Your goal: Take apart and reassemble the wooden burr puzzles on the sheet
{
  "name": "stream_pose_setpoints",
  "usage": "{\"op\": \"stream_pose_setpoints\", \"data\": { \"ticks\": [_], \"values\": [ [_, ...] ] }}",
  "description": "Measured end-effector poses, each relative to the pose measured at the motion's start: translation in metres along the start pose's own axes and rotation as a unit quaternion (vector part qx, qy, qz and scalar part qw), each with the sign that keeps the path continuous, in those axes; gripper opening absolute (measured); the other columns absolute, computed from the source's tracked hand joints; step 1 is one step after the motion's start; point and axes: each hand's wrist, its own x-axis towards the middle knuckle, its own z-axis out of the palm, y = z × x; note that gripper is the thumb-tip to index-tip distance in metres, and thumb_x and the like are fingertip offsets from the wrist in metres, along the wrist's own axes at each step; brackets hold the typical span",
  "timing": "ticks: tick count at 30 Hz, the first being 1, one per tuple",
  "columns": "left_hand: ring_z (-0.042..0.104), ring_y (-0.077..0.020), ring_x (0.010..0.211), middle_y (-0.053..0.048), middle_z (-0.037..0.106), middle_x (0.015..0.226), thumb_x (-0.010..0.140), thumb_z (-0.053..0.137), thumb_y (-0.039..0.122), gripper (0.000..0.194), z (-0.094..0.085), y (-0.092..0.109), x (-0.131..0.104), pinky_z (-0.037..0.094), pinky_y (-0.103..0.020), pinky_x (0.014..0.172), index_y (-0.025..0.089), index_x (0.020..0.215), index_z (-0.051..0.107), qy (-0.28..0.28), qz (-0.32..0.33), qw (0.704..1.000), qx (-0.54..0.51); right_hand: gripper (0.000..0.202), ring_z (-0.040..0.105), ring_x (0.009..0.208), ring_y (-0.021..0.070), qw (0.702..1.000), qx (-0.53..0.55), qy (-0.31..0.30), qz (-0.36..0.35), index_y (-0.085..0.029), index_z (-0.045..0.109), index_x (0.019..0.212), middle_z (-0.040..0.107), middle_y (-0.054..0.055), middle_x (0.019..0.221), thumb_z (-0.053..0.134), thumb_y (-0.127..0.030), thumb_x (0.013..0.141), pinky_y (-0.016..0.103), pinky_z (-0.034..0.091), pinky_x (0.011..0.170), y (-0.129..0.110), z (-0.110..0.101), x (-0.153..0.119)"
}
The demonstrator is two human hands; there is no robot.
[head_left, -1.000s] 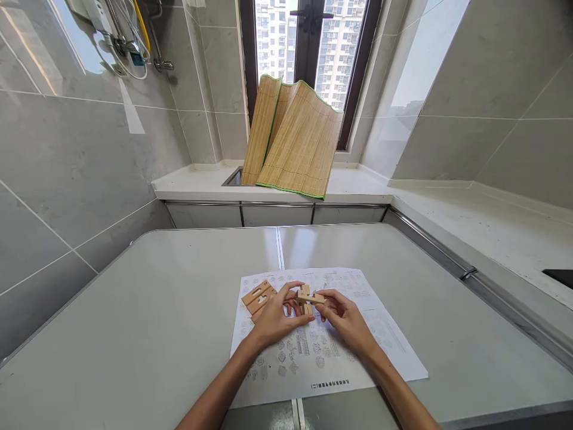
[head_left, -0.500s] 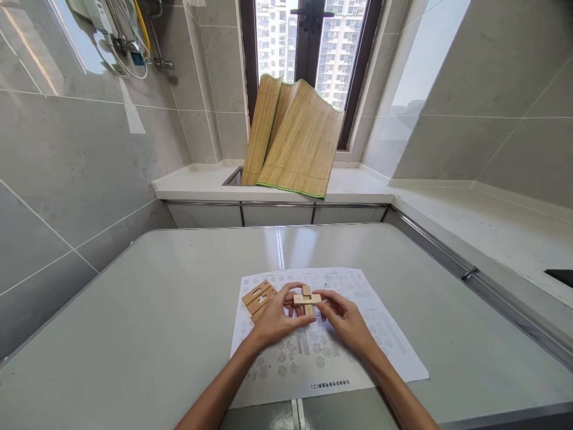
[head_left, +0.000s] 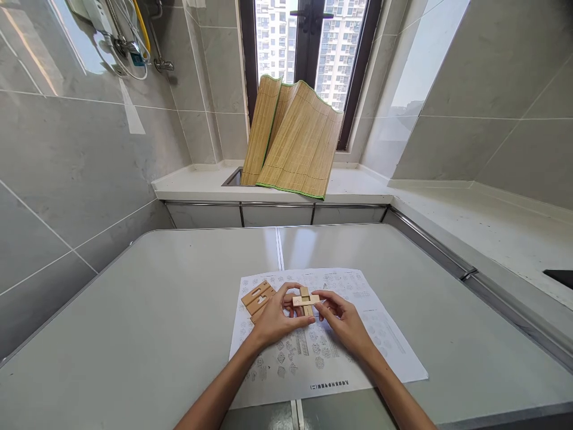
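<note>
Two light wooden puzzle pieces (head_left: pixel 306 300) form a cross between my hands, one lying across the other, above a printed paper sheet (head_left: pixel 320 373). My left hand (head_left: pixel 280 316) closes on the upright piece, thumb at its near end and index finger at its far end. My right hand (head_left: pixel 338 313) pinches the right end of the crosswise piece between thumb and fingers. Beside my left hand, several notched flat wooden pieces (head_left: pixel 257 298) lie on the sheet's left part, partly covered by that hand.
The sheet, with line drawings of shapes, lies on a pale table (head_left: pixel 179 310) with a seam down its middle. Behind the table, a folded bamboo mat (head_left: pixel 299 143) leans on a white ledge (head_left: pixel 192 185) before the window. Tiled walls stand on both sides.
The wooden cross has turned slightly between my fingers, its upright piece now leaning a little to the left at the top. Both hands keep their grip and nearly the same place.
</note>
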Motion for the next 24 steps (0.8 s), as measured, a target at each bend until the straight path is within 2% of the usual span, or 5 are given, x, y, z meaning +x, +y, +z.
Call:
{"op": "stream_pose_setpoints", "data": {
  "ticks": [6,12,16,18,24],
  "values": [
    [0.060,-0.0148,0.072,0.002,0.066,0.083,0.070,0.087,0.040,0.065,0.003,0.005,-0.002,0.047,-0.029,0.070,0.023,0.123,0.053,-0.015,-0.001,1.000,-0.013,0.047,0.062,0.069,0.0203,1.000,0.018,0.006,0.007,-0.021,0.070,0.120,0.064,0.001,0.071,0.062,-0.058,0.093,0.032,0.049,0.071,0.001,0.000,0.001],
    [0.061,-0.0150,0.074,0.000,0.067,0.089,0.070,0.087,0.041,0.067,0.003,-0.001,-0.001,0.048,-0.028,0.070,0.024,0.125,0.052,-0.019,0.017,0.999,-0.029,0.046,0.062,0.069,0.0200,1.000,0.018,0.010,0.011,-0.022,0.070,0.121,0.064,0.001,0.071,0.063,-0.058,0.092,0.031,0.049,0.070,0.000,0.000,0.000],
    [0.065,-0.0161,0.075,0.000,0.067,0.083,0.090,0.068,0.050,0.046,0.003,-0.005,0.001,0.050,-0.031,0.078,0.022,0.123,0.053,-0.028,0.028,0.997,-0.070,0.049,0.062,0.067,0.0203,1.000,0.012,0.015,0.011,-0.022,0.071,0.120,0.063,0.000,0.068,0.063,-0.061,0.091,0.031,0.049,0.069,-0.001,0.000,0.001],
    [0.065,-0.0164,0.073,0.001,0.065,0.076,0.097,0.057,0.053,0.041,0.003,-0.006,0.002,0.049,-0.030,0.075,0.021,0.122,0.053,-0.027,0.029,0.996,-0.080,0.049,0.062,0.067,0.0201,1.000,0.011,0.012,0.011,-0.022,0.071,0.119,0.063,0.000,0.069,0.063,-0.061,0.091,0.031,0.049,0.069,-0.002,0.001,0.001],
    [0.061,-0.0154,0.068,0.002,0.064,0.070,0.096,0.057,0.053,0.041,0.003,-0.010,0.006,0.045,-0.027,0.068,0.020,0.120,0.055,-0.022,0.021,0.996,-0.089,0.047,0.061,0.068,0.0199,1.000,0.016,0.013,0.011,-0.022,0.070,0.119,0.063,0.000,0.071,0.063,-0.059,0.092,0.031,0.047,0.069,-0.001,0.001,0.000]
  ]
}}
